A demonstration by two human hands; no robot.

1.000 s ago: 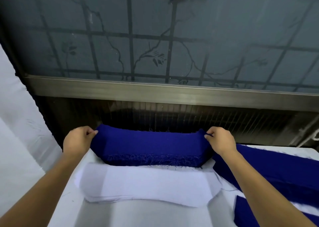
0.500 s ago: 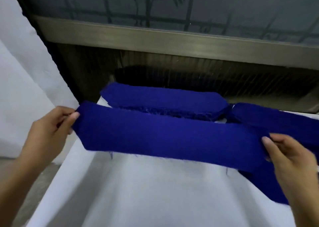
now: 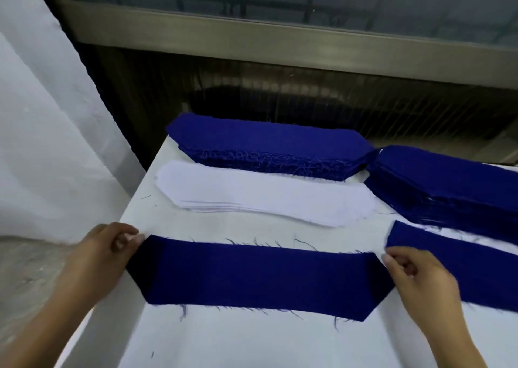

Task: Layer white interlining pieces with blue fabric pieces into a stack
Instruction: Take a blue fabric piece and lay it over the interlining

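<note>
One long blue fabric piece [image 3: 260,279] lies flat on the white table [image 3: 252,345], close to me. My left hand [image 3: 108,251] pinches its left end at the table's left edge. My right hand [image 3: 420,278] rests at its right end with fingers curled; I cannot tell whether it still pinches the cloth. Behind the piece sits a thin stack of white interlining pieces [image 3: 266,196]. A thick stack of blue fabric pieces [image 3: 269,149] stands at the table's far edge.
A second thick pile of blue pieces [image 3: 448,182] fills the far right, and another blue piece [image 3: 462,266] lies on white at the right, partly under my right hand. A metal window frame [image 3: 280,40] runs behind the table. The floor drops away at left.
Both hands lifted one blue piece off the far stack, carried it toward me and laid it flat on the table in front of the white pieces.
</note>
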